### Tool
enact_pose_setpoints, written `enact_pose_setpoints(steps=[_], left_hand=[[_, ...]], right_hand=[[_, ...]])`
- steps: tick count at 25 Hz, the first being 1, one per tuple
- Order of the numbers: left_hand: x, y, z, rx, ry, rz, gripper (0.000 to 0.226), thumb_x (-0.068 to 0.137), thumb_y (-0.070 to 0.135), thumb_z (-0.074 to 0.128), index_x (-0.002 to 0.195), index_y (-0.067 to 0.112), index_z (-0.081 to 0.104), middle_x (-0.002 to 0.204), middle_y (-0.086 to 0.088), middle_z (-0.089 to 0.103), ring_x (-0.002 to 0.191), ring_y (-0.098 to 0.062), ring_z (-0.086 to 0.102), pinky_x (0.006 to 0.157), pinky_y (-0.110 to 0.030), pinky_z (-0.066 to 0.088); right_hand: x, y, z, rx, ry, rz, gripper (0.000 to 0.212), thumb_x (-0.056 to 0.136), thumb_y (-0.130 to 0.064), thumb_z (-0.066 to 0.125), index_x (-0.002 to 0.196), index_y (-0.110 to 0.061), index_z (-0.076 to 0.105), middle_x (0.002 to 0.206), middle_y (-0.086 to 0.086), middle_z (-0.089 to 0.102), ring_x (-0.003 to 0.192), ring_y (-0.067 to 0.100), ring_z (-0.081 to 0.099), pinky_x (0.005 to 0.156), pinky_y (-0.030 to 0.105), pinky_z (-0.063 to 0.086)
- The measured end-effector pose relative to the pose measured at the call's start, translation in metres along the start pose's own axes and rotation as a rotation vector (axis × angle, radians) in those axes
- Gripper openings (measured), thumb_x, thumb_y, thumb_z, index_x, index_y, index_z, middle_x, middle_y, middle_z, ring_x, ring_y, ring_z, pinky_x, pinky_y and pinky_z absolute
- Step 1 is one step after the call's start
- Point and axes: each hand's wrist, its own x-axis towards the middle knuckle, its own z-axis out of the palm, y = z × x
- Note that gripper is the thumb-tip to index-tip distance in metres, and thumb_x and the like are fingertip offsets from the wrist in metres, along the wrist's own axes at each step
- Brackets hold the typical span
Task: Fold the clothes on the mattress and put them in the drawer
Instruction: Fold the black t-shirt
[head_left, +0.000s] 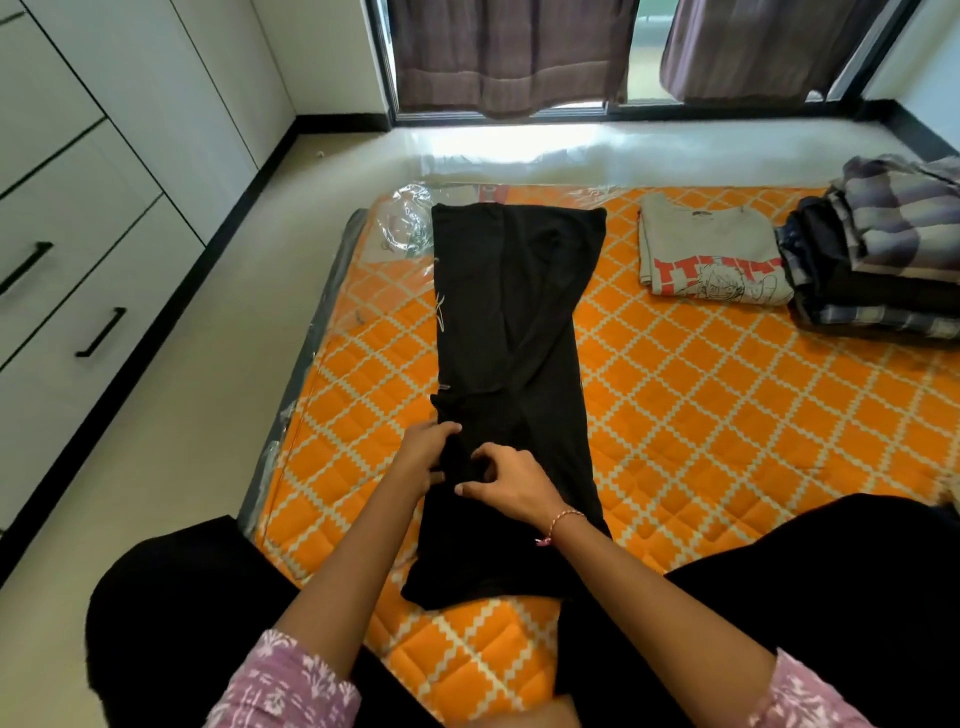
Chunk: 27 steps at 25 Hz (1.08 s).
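Note:
A black garment (511, 322) lies folded into a long strip on the orange patterned mattress (727, 415), running away from me. My left hand (423, 454) grips its left edge near the lower third, fingers curled into the cloth. My right hand (511, 480) pinches a fold of the same garment just beside it, with a pink bracelet on that wrist. A folded grey T-shirt (714, 260) with a red print lies at the far right of the mattress. The white drawers (83, 291) with black handles stand shut along the left wall.
A stack of folded dark and checked clothes (883, 260) sits at the mattress's right edge. Clear plastic wrap (405, 228) bunches at the far-left corner. My black-trousered knees (810, 597) flank the near end. Curtains (509, 52) hang beyond the pale floor.

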Motion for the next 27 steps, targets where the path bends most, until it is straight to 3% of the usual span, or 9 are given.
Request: enact_pose_setpoints(steps=[5,7,9,12,15,18,21,24,27], left_hand=[[-0.002,-0.005,-0.001,0.176,0.025,0.232,0.017,0.092,0.017,0.056,0.107,0.011,0.062,0.1,-0.012,0.066,0.087,-0.024,0.062,0.066,-0.035,0.048],[-0.006,-0.005,0.001,0.268,0.035,0.448,0.032,0.095,0.023,0.053,0.125,0.013,0.057,0.125,-0.01,0.06,0.111,-0.022,0.057,0.089,-0.036,0.048],[-0.008,-0.008,0.007,0.365,-0.03,0.615,0.047,0.1,0.038,0.04,0.143,0.017,0.04,0.148,-0.004,0.04,0.133,-0.012,0.037,0.109,-0.028,0.03],[0.004,-0.029,0.014,1.041,0.07,0.683,0.056,0.101,0.048,0.022,0.152,0.028,0.012,0.16,-0.006,0.004,0.148,-0.019,-0.001,0.116,-0.045,0.007],[0.013,-0.049,0.013,1.433,0.114,0.691,0.065,0.098,0.055,0.02,0.152,0.028,-0.004,0.159,-0.008,-0.015,0.146,-0.024,-0.016,0.116,-0.049,0.002],[0.015,-0.051,0.013,1.444,0.123,0.719,0.066,0.098,0.053,0.024,0.152,0.025,-0.003,0.16,-0.008,-0.01,0.147,-0.023,-0.011,0.116,-0.048,0.002],[0.017,-0.038,0.02,1.269,0.239,0.898,0.071,0.097,0.045,0.033,0.152,0.019,-0.004,0.16,-0.006,-0.004,0.148,-0.019,-0.003,0.116,-0.043,0.008],[0.029,-0.004,0.044,1.146,0.203,1.081,0.067,0.097,0.033,0.039,0.152,0.015,0.005,0.158,-0.006,0.015,0.146,-0.017,0.015,0.114,-0.035,0.019],[0.059,0.041,0.076,1.108,0.057,1.026,0.06,0.097,0.031,0.044,0.15,0.016,0.02,0.152,-0.004,0.031,0.139,-0.017,0.03,0.112,-0.032,0.028]], right_hand=[[0.002,-0.022,0.019,0.595,-0.053,0.131,0.028,0.089,-0.011,0.061,0.116,-0.006,0.06,0.077,0.001,0.06,0.069,0.01,0.059,0.058,0.022,0.047],[-0.003,-0.024,0.019,0.959,-0.143,0.163,0.019,0.091,-0.006,0.054,0.108,-0.009,0.061,0.076,0.0,0.063,0.065,0.008,0.06,0.055,0.021,0.047],[-0.016,-0.012,0.016,1.127,-0.109,0.296,0.019,0.091,-0.008,0.058,0.109,-0.013,0.059,0.079,-0.001,0.063,0.064,0.007,0.058,0.058,0.023,0.05],[-0.035,0.013,0.019,0.756,0.135,0.429,0.035,0.088,-0.015,0.064,0.121,-0.014,0.052,0.088,0.001,0.061,0.071,0.011,0.059,0.063,0.026,0.052],[-0.031,0.019,0.021,-0.002,0.467,0.153,0.044,0.095,-0.029,0.051,0.138,-0.021,0.043,0.13,0.004,0.052,0.12,0.019,0.05,0.095,0.033,0.044],[-0.013,0.025,0.016,-0.451,0.279,0.003,0.053,0.102,-0.045,0.024,0.151,-0.027,0.017,0.161,0.004,0.006,0.148,0.02,0.002,0.117,0.047,0.009],[0.007,0.039,0.004,-0.483,0.28,0.016,0.055,0.102,-0.046,0.019,0.152,-0.024,0.015,0.161,0.002,0.005,0.148,0.017,-0.001,0.118,0.045,0.002],[0.051,0.042,-0.033,-0.338,0.438,0.043,0.054,0.101,-0.041,0.032,0.149,-0.015,0.028,0.157,0.006,0.021,0.146,0.019,0.015,0.118,0.037,0.015],[0.111,0.047,-0.082,-0.163,0.492,0.113,0.052,0.1,-0.035,0.042,0.144,-0.008,0.036,0.151,0.011,0.032,0.139,0.024,0.03,0.112,0.034,0.03]])
